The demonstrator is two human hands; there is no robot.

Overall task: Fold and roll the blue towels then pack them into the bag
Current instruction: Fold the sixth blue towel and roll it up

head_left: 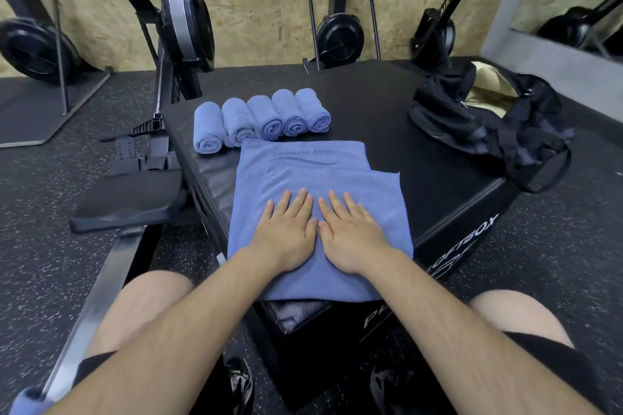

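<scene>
Surface: black padded gym box (387, 118), corner towards the person.

Black fabric duffel bag (472, 118) sits on the far right of the surface. It is unzipped with the tan lining showing, and no towel is visible inside.

Flat blue microfibre towel (303, 162) lies in the middle of the surface, folded lengthwise.
- Long axis runs from the person straight away towards the rolls.
- The printed end points away, and its lettering reads upside down from here.
- The near end hangs over the box edge.
- The top layer is offset and sticks out past the lower one on the right, leaving a step.

Row of five rolled blue towels (263, 118) lies just beyond the flat towel's far edge, possibly touching it. The rolls sit side by side, long axes pointing away, spiral ends facing the person.

Left hand (286, 232) and right hand (354, 232) are side by side, nearly touching. Both lie palms down with fingers straight, pressing the flat towel's near half and gripping nothing.

Risks (judgement):
- The offset layers will likely give a lopsided, telescoping roll unless the edges are squared first.
- The overhanging near end may drag the towel off the surface once the pressure lifts.
- Rolling away from the person runs into the finished row and could nudge a roll loose or off the far left edge.
- The slumped bag mouth may catch the rolls during packing.
</scene>
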